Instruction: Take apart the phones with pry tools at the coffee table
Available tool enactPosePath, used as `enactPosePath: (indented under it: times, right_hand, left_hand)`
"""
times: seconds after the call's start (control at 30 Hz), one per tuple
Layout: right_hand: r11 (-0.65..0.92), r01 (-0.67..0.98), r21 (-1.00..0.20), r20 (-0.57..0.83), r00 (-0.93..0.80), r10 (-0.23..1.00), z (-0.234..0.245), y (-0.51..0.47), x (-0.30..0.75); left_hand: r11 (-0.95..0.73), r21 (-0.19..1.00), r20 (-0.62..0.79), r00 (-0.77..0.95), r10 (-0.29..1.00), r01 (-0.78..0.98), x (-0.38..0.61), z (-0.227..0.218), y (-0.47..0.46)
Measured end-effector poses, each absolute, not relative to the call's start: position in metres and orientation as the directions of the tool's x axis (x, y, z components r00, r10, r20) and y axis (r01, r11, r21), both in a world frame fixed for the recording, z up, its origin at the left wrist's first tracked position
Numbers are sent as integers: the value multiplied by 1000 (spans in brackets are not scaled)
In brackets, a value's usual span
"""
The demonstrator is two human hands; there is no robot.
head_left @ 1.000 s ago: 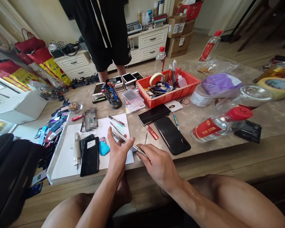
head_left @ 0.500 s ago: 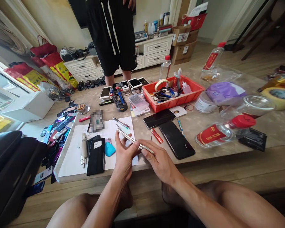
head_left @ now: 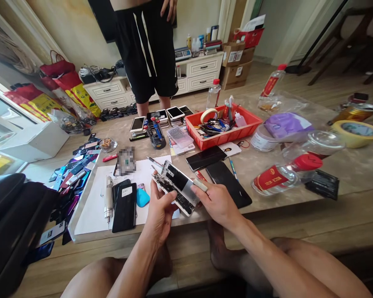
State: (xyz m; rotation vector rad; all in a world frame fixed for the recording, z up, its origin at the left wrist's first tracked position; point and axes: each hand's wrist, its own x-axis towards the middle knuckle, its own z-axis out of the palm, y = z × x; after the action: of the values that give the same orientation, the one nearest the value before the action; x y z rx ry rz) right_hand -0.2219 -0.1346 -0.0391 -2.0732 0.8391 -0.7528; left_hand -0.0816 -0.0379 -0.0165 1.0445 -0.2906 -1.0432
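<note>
An opened phone [head_left: 183,202] is held low over the table's front edge, its inner parts showing. My left hand [head_left: 162,207] is closed around its lower half, the thumb pressing over the inside. The phone's lifted panel [head_left: 178,177] stands tilted apart from that half, along the far side. My right hand [head_left: 216,203] grips the panel's near right end, with a small pale flat piece [head_left: 200,184] under the fingers; its kind I cannot make out. Left of my hands, a black phone [head_left: 124,209], a blue pick [head_left: 142,198] and a pen-like electric screwdriver [head_left: 108,199] lie on white paper [head_left: 90,207].
Ahead stands a red tool tray [head_left: 225,136], with a screwdriver stand [head_left: 156,134] beside it. Dark phones [head_left: 226,182] lie to my right, near a bottle [head_left: 273,178]. Many phones [head_left: 77,169] are heaped at the left. Another person [head_left: 146,54] stands across the table.
The phone was closed and edge-on between my hands. Now it is opened, its panel lifted away from the lower half, and my right hand has moved up and slightly right.
</note>
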Motion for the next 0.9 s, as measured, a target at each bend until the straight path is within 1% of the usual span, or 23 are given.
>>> enactPosePath:
  times: [0.03, 0.1, 0.17, 0.23, 0.3, 0.37, 0.43, 0.5, 0.57, 0.6, 0.63, 0.7, 0.73, 0.77, 0.83, 0.9]
  right_hand:
    - [-524, -329, -786, 267, 584, -767, -40, -135, -221]
    - [-513, -394, -762, 282, 511, -812, -41, -135, -220]
    - [-445, -434, -784, 244, 443, -863, -41, -135, -219]
    - [-349, -434, -831, 189, 370, -909, -39, -137, -221]
    - [-217, -419, -881, 101, 282, -954, -38, -141, -224]
    - [-56, -418, -907, -41, 219, -975, -39, -144, -226]
    - [72, -452, -889, -193, 227, -955, -42, -146, -226]
    - [114, -498, -860, -275, 263, -925, -47, -143, -223]
    - [84, -539, -838, -285, 302, -910, -51, -139, -219]
    - [39, -585, -810, -272, 316, -909, -52, -136, -217]
    - [-26, -651, -759, -249, 326, -912, -53, -134, -216]
    - [-183, -785, -592, -187, 354, -916, -52, -131, -216]
    - [-253, -823, -508, -153, 375, -914, -51, -130, -216]
    - [-302, -841, -449, -124, 394, -911, -50, -130, -217]
    - [-346, -846, -405, -89, 413, -906, -47, -130, -220]
    - [-348, -857, -381, -69, 401, -913, -45, -131, -222]
  left_hand:
    - [129, 781, -276, 523, -806, 611, -81, -19, -38]
    - [149, 695, -371, 529, -763, 704, -78, -23, -40]
    - [119, 632, -482, 508, -714, 766, -76, -26, -41]
    - [94, 597, -515, 471, -717, 796, -74, -27, -41]
    - [101, 594, -474, 449, -758, 798, -71, -25, -39]
    - [70, 604, -451, 413, -791, 794, -69, -21, -36]
    - [10, 621, -459, 374, -806, 784, -67, -18, -33]
    - [-31, 621, -462, 334, -821, 783, -64, -16, -31]
    - [-40, 609, -449, 303, -840, 792, -60, -14, -29]
    - [-45, 595, -446, 284, -849, 802, -58, -14, -28]
    - [-57, 574, -449, 256, -856, 817, -55, -13, -27]
    - [-98, 525, -460, 185, -869, 846, -50, -10, -25]
    - [-119, 507, -462, 153, -873, 854, -47, -9, -23]
    - [-136, 500, -464, 131, -876, 855, -43, -6, -22]
    - [-155, 517, -465, 125, -876, 842, -36, -1, -18]
    - [-151, 554, -465, 154, -872, 819, -26, 7, -13]
